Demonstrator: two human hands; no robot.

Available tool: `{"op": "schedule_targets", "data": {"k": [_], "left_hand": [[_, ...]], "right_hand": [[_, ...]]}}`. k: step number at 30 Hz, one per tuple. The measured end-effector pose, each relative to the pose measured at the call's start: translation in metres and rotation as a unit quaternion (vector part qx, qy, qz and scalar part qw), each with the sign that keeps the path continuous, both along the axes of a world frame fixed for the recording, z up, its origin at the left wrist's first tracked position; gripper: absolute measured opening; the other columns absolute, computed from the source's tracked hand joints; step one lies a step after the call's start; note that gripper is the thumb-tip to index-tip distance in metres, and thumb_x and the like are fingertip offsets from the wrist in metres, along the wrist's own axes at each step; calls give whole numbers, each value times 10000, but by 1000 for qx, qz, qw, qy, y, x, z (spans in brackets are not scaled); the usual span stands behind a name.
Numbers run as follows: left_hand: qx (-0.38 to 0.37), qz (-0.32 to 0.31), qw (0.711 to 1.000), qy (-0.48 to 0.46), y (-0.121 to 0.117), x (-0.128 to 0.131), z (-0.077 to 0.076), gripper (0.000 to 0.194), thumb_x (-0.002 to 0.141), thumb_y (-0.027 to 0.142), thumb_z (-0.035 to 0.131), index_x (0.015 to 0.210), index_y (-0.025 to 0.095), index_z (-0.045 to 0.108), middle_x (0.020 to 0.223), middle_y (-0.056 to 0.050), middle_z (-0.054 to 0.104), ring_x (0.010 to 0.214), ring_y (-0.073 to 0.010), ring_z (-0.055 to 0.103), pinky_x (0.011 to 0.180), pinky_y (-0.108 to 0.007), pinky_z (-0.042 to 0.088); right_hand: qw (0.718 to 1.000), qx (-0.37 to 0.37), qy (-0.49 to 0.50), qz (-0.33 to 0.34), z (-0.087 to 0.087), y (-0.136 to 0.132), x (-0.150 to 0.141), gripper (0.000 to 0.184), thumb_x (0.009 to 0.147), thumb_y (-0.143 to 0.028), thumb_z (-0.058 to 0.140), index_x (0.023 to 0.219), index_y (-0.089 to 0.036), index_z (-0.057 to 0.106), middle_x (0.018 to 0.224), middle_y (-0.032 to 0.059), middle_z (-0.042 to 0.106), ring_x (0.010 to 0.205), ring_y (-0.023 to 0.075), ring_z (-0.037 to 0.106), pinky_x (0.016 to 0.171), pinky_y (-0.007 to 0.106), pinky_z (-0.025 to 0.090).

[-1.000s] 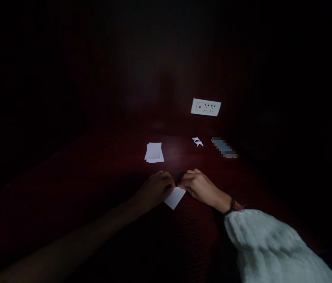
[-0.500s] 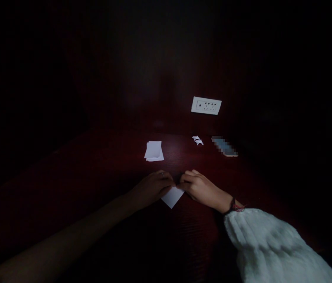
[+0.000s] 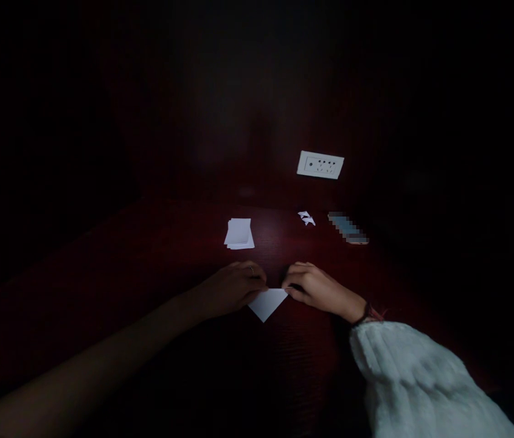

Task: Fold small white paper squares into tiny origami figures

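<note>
Both forearms reach forward and angle inward over the dark red table (image 3: 156, 255), so the hands meet near the middle. The left hand (image 3: 233, 287), bare-armed with a ring on one finger, lies knuckles up with fingers curled down onto the left corner of a white folded paper (image 3: 266, 302). The right hand (image 3: 318, 289), coming out of a white knitted sleeve (image 3: 412, 377) with a dark wrist band, is curled the same way and pinches the paper's right corner. The paper lies flat on the table between and just below the two hands, a triangle with its point toward the person.

Beyond the left hand sits a small stack of white sheets (image 3: 239, 234). Beyond the right hand lie some small white paper scraps (image 3: 306, 218) and, just right of them, a phone (image 3: 348, 229). Farther back, a white socket plate (image 3: 320, 165) is set in the dark wall. Nothing lies between the hands and these things.
</note>
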State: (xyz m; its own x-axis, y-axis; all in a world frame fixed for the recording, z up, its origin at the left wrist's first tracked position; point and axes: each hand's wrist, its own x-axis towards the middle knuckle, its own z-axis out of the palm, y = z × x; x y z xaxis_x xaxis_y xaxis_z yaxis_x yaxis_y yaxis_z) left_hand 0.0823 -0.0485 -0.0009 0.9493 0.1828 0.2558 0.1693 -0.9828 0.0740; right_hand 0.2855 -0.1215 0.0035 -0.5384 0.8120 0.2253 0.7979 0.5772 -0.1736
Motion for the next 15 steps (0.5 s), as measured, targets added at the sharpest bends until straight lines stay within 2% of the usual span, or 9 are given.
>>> {"op": "schedule_targets", "data": {"k": [5,11,15], "left_hand": [[2,4,1000,-10,2,0,-8,194,799,177,410,951,210,526,954,-12,502,915,-159,419,794,-306,316],[-11,4,1000,-20,1,0,-10,175,790,165,415,919,208,525,943,-5,499,898,-148,426,792,-294,318],[-7,23,999,-24,-4,3,-9,153,801,184,392,884,181,520,925,-21,494,877,-152,435,783,-299,325]], "right_hand": [[992,-74,101,-16,-6,5,6,195,707,-241,536,876,-144,544,773,20,523,687,92,474,627,193,364],[986,-92,135,-46,-9,6,3,100,700,-183,539,782,-154,589,719,6,526,634,78,479,577,176,365],[987,-72,138,-40,-7,4,1,100,708,-140,524,771,-150,600,730,11,541,649,78,491,589,174,369]]}}
